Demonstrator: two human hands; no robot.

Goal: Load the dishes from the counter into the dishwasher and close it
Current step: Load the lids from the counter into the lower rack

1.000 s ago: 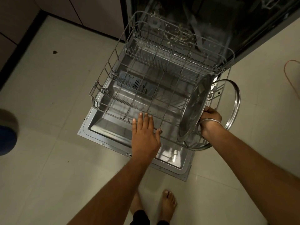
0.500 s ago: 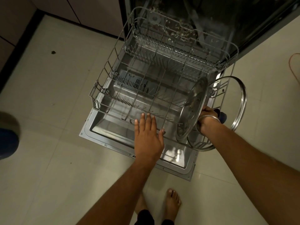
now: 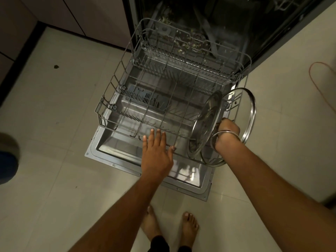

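Loading the lower rack

Standing over the open dishwasher (image 3: pixel 227 24), you have the lower rack (image 3: pixel 127 99) pulled out above the lowered door (image 3: pixel 116 157). Your left hand (image 3: pixel 156 153) lies flat with straight fingers on the rack's front edge, holding nothing. Your right hand (image 3: pixel 228 132), a bangle (image 3: pixel 223 135) on its wrist, is at the rack's right front corner, between two upright dishes; its fingers curl down there, but what they grip is hidden, so I cannot tell the hold. A steel plate (image 3: pixel 205 128) stands on edge inside the rack near its right side, just left of that hand. A glass lid (image 3: pixel 249 113) with a steel rim stands on edge at the rack's right edge, just right of the hand, its lower rim at the front right corner. Your bare feet (image 3: pixel 189 228) stand on the tiled floor (image 3: pixel 63 124) in front of the door. An orange cord (image 3: pixel 316 84) lies on the floor to the right.
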